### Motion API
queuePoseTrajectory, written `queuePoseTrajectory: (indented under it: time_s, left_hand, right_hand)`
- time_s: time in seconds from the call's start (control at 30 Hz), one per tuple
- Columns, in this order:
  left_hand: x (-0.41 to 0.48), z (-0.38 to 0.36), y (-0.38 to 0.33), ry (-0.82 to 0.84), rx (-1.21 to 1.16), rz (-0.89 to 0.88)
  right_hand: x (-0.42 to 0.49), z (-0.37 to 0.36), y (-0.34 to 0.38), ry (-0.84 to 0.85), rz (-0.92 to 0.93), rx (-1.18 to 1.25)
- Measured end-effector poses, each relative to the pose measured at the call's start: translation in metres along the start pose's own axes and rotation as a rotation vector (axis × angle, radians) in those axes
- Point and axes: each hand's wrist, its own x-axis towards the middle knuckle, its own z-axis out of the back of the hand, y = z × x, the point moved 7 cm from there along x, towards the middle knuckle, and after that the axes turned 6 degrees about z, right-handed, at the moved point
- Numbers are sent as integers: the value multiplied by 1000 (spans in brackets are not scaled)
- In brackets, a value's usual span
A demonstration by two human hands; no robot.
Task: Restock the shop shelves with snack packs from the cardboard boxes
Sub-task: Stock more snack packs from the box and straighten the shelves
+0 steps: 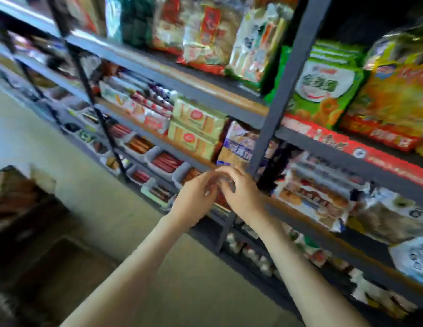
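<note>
The single head-worn camera looked forward and down along the shelving, tilted so that the grey upright (274,128) slanted through mid-frame. It sat close: both forearms rose from the bottom edge, left hand (194,199) and right hand (241,192) closing round a clear snack pack (217,185) just in front of the upright — bare floor (64,161) lay to its left.

Upright (288,90): dark grey metal, matt paint | shelf board (229,95): brown, wood-like, matt | green snack pack (323,88): glossy printed plastic film | small pack (220,185): apparently clear crinkled film, blurred | trays (151,156): white smooth plastic | cardboard box (28,220): matt brown card | floor (87,185): pale, smooth, matt
</note>
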Motion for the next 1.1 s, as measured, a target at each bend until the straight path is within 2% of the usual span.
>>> queuePoseTrajectory:
  time_s: [0.2, 0.33, 0.47, 0.6, 0.83, 1.1]
  left_hand:
    - [-58, 69, 179, -71, 97, 506]
    - [-105, 105, 266, -121, 38, 800]
    - [-143, 130, 334, -137, -56, 1016]
    - [-142, 162, 384, -220, -62, 1170]
    - [-51, 229, 472, -400, -109, 1374]
    - [13, 300, 546, -525, -159, 1511]
  right_hand:
    - [28, -159, 34, 331, -19, 95]
    - [41, -241, 50, 516, -24, 117]
    - [69, -313, 51, 679, -41, 112]
    - [119, -387, 61, 783, 5, 135]
    - [247, -517, 75, 968, 155, 163]
    - [366, -632, 109, 1093, 186, 140]
